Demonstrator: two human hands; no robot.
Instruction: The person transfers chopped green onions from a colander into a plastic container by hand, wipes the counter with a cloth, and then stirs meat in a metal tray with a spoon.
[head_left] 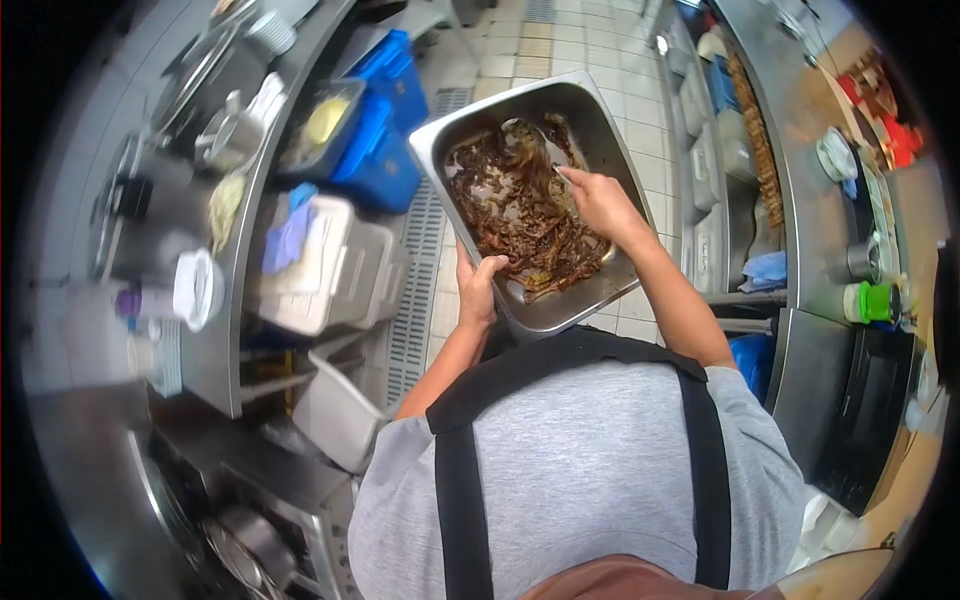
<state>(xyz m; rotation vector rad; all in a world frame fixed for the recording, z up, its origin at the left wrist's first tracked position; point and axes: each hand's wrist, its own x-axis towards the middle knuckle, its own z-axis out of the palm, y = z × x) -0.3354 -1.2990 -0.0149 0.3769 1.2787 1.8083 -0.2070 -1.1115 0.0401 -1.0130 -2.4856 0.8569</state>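
Note:
A deep rectangular steel pan [618, 150] is held out in front of my body, tilted in view. Dark brown, shredded cooked meat [545, 245] in sauce covers much of its floor. My left hand [480, 287] grips the near left side of the pan, thumb over the rim. Inside the pan, my right hand [605, 208] is closed around the handle of a metal spoon [528, 150]. The spoon's head is smeared by motion and lies among the meat towards the far end.
On the left, a steel counter [245, 250] carries a metal jug [230, 140] and a white container [197, 288]. Blue bins [378, 140] and lidded grey tubs [325, 265] stand beneath it. A floor drain grate [415, 290] runs alongside. At right is another steel counter [800, 200].

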